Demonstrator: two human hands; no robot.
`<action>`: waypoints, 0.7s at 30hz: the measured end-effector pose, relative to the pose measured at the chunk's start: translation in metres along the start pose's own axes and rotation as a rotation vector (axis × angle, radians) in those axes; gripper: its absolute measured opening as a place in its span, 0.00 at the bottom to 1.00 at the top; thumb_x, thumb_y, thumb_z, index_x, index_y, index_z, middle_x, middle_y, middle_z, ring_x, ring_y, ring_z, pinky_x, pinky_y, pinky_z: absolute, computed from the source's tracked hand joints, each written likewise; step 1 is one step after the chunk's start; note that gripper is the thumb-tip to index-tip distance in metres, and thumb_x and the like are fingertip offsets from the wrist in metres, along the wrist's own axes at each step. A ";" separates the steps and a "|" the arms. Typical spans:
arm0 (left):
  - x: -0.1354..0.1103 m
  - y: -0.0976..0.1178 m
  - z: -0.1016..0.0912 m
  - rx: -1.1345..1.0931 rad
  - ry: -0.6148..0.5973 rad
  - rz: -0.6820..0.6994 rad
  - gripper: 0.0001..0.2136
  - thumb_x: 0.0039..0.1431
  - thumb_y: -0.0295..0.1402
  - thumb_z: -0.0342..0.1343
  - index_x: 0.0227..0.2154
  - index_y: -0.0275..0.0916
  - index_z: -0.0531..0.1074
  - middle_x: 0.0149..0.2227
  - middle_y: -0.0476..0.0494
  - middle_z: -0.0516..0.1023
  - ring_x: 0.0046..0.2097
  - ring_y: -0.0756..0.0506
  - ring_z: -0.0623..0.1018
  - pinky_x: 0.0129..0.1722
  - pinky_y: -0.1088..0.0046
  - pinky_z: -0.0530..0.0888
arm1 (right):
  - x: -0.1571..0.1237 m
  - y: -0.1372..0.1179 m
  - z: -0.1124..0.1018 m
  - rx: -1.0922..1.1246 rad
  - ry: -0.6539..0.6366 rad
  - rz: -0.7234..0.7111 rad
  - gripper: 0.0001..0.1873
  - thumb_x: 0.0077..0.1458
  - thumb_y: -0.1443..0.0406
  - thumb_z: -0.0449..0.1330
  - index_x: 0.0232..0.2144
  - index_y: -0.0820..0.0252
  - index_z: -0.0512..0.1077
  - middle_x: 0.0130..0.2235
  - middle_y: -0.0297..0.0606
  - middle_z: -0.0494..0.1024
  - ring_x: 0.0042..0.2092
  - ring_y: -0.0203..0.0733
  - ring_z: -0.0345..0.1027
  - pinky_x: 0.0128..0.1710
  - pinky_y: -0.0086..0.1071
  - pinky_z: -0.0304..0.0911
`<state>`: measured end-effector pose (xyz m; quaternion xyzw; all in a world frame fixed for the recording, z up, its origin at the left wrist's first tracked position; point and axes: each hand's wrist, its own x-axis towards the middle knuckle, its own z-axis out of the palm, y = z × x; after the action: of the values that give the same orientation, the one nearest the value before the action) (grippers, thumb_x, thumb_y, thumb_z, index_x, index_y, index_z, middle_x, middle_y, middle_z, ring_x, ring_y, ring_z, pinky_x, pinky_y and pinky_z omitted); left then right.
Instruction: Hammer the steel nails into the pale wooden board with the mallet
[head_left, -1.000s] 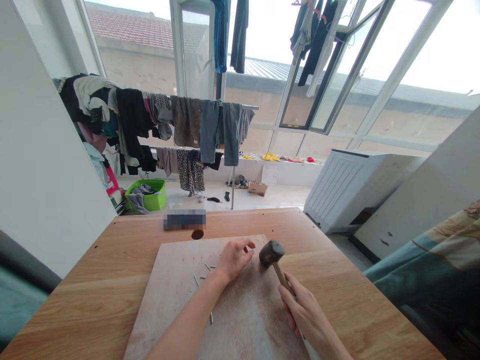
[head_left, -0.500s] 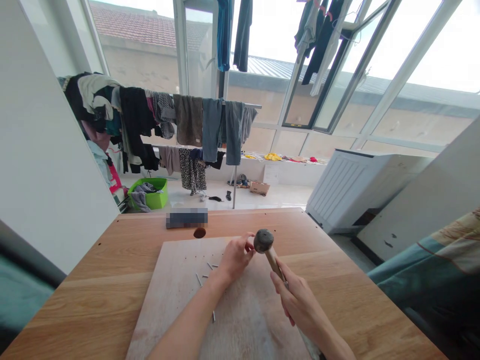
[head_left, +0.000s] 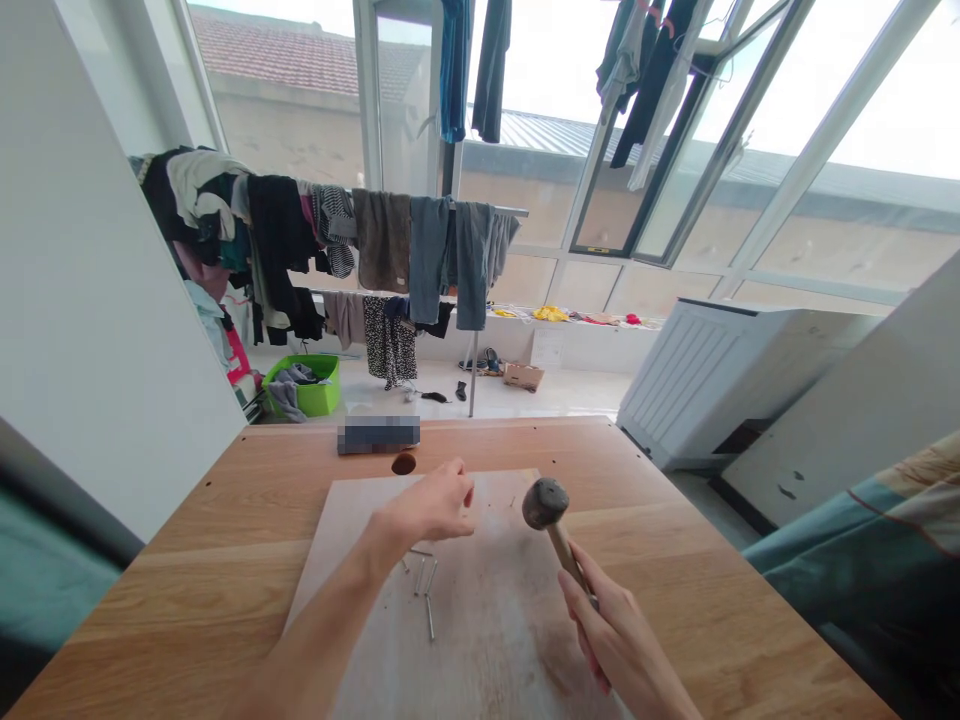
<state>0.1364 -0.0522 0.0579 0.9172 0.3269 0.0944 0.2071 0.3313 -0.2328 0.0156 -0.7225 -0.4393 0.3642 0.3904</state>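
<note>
We note: right grip (head_left: 615, 640) closed round hammer (head_left: 550, 515) handle, head over far part of board (head_left: 487, 640) on counter (head_left: 225, 560). Left grip (head_left: 431, 505) hovers over board, fingers curled; cannot tell whether it holds anything. Loose nails (head_left: 424, 580) lie just beneath it.

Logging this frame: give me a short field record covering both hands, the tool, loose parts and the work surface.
left: left hand curled above the far part of the board; unclear whether it holds anything
right: right hand gripped on the hammer handle, head over the board
loose parts: nails lying on the board near the left wrist
surface: board lies flat on a wooden table
</note>
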 end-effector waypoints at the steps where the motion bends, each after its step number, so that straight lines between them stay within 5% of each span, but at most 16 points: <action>1: -0.007 -0.002 -0.005 0.075 -0.042 -0.013 0.07 0.42 0.27 0.60 0.29 0.40 0.73 0.39 0.44 0.72 0.38 0.42 0.75 0.37 0.69 0.74 | -0.001 0.002 0.000 -0.013 -0.011 0.012 0.37 0.59 0.48 0.50 0.63 0.65 0.61 0.16 0.22 0.60 0.12 0.33 0.55 0.09 0.25 0.56; 7: -0.027 0.000 -0.005 0.189 -0.119 0.010 0.09 0.39 0.18 0.57 0.19 0.39 0.70 0.36 0.45 0.74 0.35 0.44 0.75 0.32 0.72 0.71 | 0.001 0.006 0.001 -0.050 -0.012 0.040 0.41 0.58 0.47 0.49 0.65 0.70 0.59 0.13 0.23 0.60 0.13 0.37 0.56 0.10 0.27 0.57; 11: -0.014 -0.003 0.001 0.045 -0.077 0.053 0.06 0.46 0.21 0.56 0.25 0.39 0.73 0.33 0.45 0.77 0.35 0.45 0.76 0.34 0.73 0.70 | 0.001 0.004 0.002 -0.050 -0.002 0.076 0.43 0.58 0.46 0.50 0.65 0.71 0.58 0.12 0.23 0.60 0.12 0.37 0.56 0.10 0.27 0.58; 16: 0.016 -0.011 0.028 -0.493 0.214 0.040 0.07 0.57 0.30 0.57 0.38 0.41 0.76 0.34 0.49 0.81 0.35 0.48 0.77 0.38 0.75 0.71 | 0.001 0.004 0.003 -0.036 -0.004 0.087 0.42 0.60 0.49 0.49 0.67 0.72 0.56 0.11 0.22 0.59 0.12 0.37 0.55 0.09 0.26 0.57; 21: 0.029 -0.014 0.059 -0.621 0.342 -0.010 0.04 0.57 0.30 0.58 0.31 0.39 0.78 0.32 0.48 0.82 0.35 0.48 0.78 0.38 0.73 0.71 | 0.001 0.007 0.003 -0.013 -0.006 0.056 0.40 0.60 0.49 0.49 0.65 0.72 0.59 0.13 0.22 0.58 0.12 0.36 0.56 0.09 0.26 0.57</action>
<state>0.1692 -0.0424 -0.0005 0.7798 0.3172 0.3405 0.4187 0.3320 -0.2333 0.0077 -0.7359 -0.4223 0.3745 0.3739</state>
